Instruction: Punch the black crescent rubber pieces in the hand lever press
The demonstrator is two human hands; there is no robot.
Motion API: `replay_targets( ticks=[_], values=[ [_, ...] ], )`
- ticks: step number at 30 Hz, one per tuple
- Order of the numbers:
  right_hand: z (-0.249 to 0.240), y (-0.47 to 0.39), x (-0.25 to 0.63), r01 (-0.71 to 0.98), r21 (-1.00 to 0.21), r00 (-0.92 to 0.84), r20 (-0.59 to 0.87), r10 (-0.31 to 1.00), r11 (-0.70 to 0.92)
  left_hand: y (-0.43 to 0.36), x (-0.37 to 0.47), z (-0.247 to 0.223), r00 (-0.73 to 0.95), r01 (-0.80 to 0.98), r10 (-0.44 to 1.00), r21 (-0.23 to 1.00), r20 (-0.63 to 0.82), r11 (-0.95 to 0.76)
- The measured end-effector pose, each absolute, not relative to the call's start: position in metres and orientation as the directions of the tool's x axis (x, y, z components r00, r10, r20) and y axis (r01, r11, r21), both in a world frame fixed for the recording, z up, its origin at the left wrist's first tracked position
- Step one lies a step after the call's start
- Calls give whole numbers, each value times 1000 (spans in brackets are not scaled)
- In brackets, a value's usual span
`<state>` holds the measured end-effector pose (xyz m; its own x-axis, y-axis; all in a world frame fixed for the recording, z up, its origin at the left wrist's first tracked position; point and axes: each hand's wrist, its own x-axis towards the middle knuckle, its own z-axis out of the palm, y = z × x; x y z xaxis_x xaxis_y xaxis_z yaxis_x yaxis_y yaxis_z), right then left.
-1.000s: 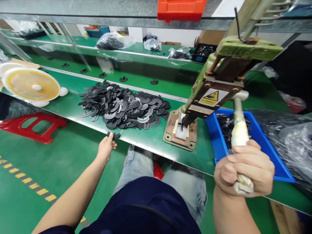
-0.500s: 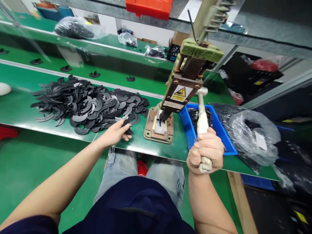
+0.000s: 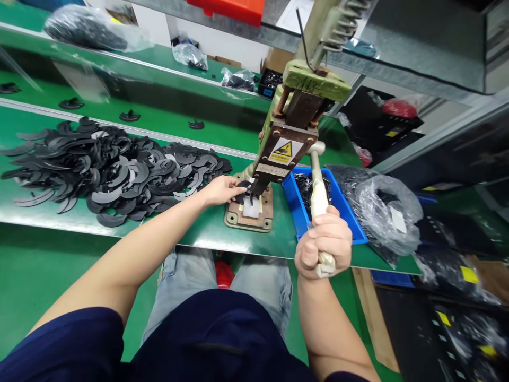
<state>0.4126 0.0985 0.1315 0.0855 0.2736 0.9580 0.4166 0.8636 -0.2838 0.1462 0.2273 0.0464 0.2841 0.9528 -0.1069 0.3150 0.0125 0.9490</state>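
Note:
My left hand [image 3: 221, 190] pinches a dark curved plastic piece [image 3: 240, 191] at the left side of the hand press's base [image 3: 267, 212], close under the ram. Fingers and the ram hide part of that piece. Around the tape-wrapped lever handle [image 3: 319, 193] of the green hand press [image 3: 314, 85], my right hand [image 3: 326, 241] is closed. To the left of the press lies a big heap of black curved pieces [image 3: 119, 175] on the green table.
A blue bin [image 3: 293, 204] of small black parts stands right of the press, with a clear plastic bag [image 3: 389, 207] beside it. Several black parts, one a curved part [image 3: 130, 115], lie along the green strip behind. A metal shelf [image 3: 417, 63] overhangs the back.
My left hand has moved right and slightly up, from the heap's edge to the press base, carrying the curved piece. My right hand stays on the lever handle. The view has shifted right.

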Motion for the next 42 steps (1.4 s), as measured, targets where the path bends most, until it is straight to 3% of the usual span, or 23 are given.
replay_targets(
  ticks=[25, 31, 42],
  values=[
    [125, 114, 408, 413, -186, 143, 980, 138, 892, 240, 144, 44, 423, 225, 888, 970, -182, 91],
    [119, 123, 406, 479, -136, 220, 975, 32, 867, 238, 144, 48, 404, 254, 899, 965, -169, 67],
    [125, 123, 401, 468, -171, 245, 968, 58, 867, 238, 148, 44, 374, 242, 921, 970, -107, 14]
  ],
)
